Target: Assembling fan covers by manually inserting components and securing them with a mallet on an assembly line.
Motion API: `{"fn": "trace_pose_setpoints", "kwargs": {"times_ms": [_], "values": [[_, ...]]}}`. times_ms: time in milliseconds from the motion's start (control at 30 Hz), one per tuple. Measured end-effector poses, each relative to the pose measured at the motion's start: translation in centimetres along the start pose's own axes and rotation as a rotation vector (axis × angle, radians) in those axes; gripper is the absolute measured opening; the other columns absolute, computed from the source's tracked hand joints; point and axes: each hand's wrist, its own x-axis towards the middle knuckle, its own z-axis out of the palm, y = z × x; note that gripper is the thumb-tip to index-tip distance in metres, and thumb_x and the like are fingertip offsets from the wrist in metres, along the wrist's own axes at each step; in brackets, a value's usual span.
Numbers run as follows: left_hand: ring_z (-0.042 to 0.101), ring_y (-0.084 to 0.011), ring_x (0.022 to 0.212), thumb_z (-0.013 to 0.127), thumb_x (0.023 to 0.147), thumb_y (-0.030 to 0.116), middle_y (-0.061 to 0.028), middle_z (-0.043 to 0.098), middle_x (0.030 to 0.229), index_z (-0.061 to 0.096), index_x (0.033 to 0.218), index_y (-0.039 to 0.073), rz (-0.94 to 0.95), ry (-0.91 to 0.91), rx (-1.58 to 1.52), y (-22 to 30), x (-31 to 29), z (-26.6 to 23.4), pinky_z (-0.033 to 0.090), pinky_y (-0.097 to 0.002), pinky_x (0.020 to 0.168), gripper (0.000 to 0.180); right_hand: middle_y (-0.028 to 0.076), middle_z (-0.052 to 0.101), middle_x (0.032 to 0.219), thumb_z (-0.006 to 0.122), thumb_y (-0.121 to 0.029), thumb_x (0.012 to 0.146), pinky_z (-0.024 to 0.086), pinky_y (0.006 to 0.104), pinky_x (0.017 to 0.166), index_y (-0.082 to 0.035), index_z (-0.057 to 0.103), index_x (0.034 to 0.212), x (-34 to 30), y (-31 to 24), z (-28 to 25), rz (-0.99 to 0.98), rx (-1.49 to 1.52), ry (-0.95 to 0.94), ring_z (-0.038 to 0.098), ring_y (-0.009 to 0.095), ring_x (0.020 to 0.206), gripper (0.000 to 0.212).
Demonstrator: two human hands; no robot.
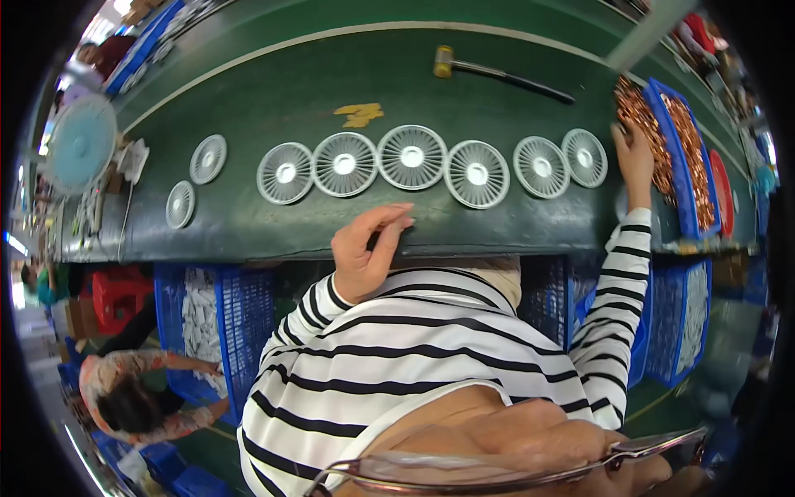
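On the green bench, several round silver discs with radial slots [411, 156] stand in a curved row. Two more slotted discs [209, 159] lie apart at the left. My left hand [364, 253] hovers near the front edge below the row, thumb and fingertips drawn together in a pinch; whatever may be between them is too small to make out. At the right, my right hand [636, 161] reaches to a loose heap of small copper-coloured pieces [646, 124], thumb apart from the fingers. Its fingertips meet the edge of the heap and are partly hidden.
A blue tray [675, 166] of copper pieces stands beside the heap, with a red dish [722, 195] beyond. A hammer [505, 76] and yellow scraps [359, 114] lie farther back. Blue crates [247, 331] flank me below; another person [137, 398] bends at the left. A fan [81, 142] stands far left.
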Motion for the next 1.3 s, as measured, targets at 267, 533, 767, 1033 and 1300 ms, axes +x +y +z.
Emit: {"fn": "trace_pose_setpoints", "kwargs": {"times_ms": [267, 533, 767, 1033, 1300], "values": [[0.068, -0.0269, 0.075, 0.064, 0.080, -0.004, -0.0153, 0.069, 0.090, 0.067, 0.098, 0.000, 0.179, 0.270, 0.468, 0.6, 3.2, -5.3, 0.053, -0.0307, 0.066, 0.019, 0.009, 0.062, 0.074, 0.064, -0.025, 0.091, 0.047, 0.0297, 0.068, 0.002, 0.064, 0.086, 0.8, 7.9, 2.1, -0.097, 0.171, -0.106, 0.057, 0.016, 0.070, 0.027], [0.062, -0.0337, 0.100, 0.069, 0.081, 0.029, -0.0169, 0.065, 0.108, 0.060, 0.115, 0.002, -0.033, 0.459, 1.205, -2.4, 7.9, -20.6, 0.049, -0.0412, 0.086, 0.044, 0.018, 0.066, 0.078, 0.061, -0.037, 0.091, 0.049, 0.0466, 0.065, -0.002, 0.064, 0.085, 1.6, 7.9, 2.2, -0.073, -0.274, 0.100, 0.063, 0.038, 0.072, 0.036], [0.055, -0.0369, 0.107, 0.062, 0.086, 0.031, -0.0168, 0.064, 0.110, 0.061, 0.119, 0.007, -0.021, 0.121, 1.395, -8.3, 9.5, -26.5, 0.044, -0.0442, 0.094, 0.040, 0.019, 0.066, 0.084, 0.062, -0.027, 0.090, 0.049, 0.0440, 0.068, -0.001, 0.064, 0.091, -0.2, 8.0, 0.5, -0.095, -0.191, -0.082, 0.065, 0.036, 0.076, 0.026], [0.059, -0.0175, 0.074, 0.060, 0.094, 0.020, -0.0138, 0.063, 0.087, 0.057, 0.098, -0.005, 0.005, 0.870, 0.932, -4.4, 8.0, -24.3, 0.048, -0.0338, 0.065, 0.025, 0.013, 0.066, 0.098, 0.067, -0.002, 0.084, 0.051, 0.0337, 0.078, 0.001, 0.066, 0.097, -6.3, -8.7, -2.9, -0.347, 0.319, 0.330, 0.064, 0.027, 0.091, 0.013], [0.051, -0.0079, 0.078, 0.054, 0.094, 0.005, -0.0027, 0.057, 0.089, 0.055, 0.100, 0.003, 0.180, 0.496, 0.090, 0.8, 5.4, -5.7, 0.045, -0.0238, 0.068, 0.007, 0.012, 0.066, 0.092, 0.075, 0.005, 0.072, 0.050, 0.0310, 0.068, 0.000, 0.066, 0.088, -11.7, -17.3, -4.3, -0.633, 0.425, 0.416, 0.063, 0.025, 0.078, 0.019]]}}
